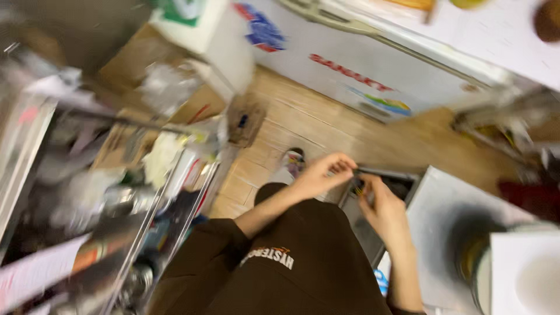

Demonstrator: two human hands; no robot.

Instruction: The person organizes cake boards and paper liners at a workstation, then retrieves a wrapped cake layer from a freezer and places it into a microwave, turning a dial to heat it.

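Both hands meet over a dark open drawer (382, 185) at about three o'clock of the frame's centre. The left hand (319, 174) curls its fingers at the drawer's edge, and the right hand (382, 210) pinches a small dark object (358, 185); motion blur hides whether the left grips anything.

Shelf rack (87, 192) left of freezer chest (361, 70)
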